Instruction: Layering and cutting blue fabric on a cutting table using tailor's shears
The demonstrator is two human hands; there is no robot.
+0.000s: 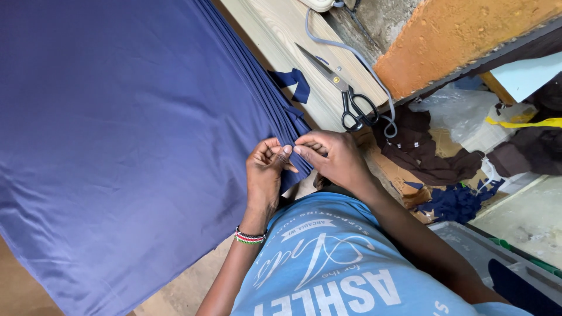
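at the near edge of the wooden table (pixel 275 26), about 6 o'clock from the black-handled scissors (pixel 342 90), both hands pinch the stacked folded edges of the navy fabric (pixel 117 134), which spreads from there toward 9 and 12 o'clock. left hand (pixel 264 171) and right hand (pixel 331 155) are each curled nearly closed, fingertips clamped on the fabric layers and almost touching; doing this well probably means keeping the edges flush and the grip even. wrists bend inward, left wrist wears a beaded bracelet (pixel 250 236).
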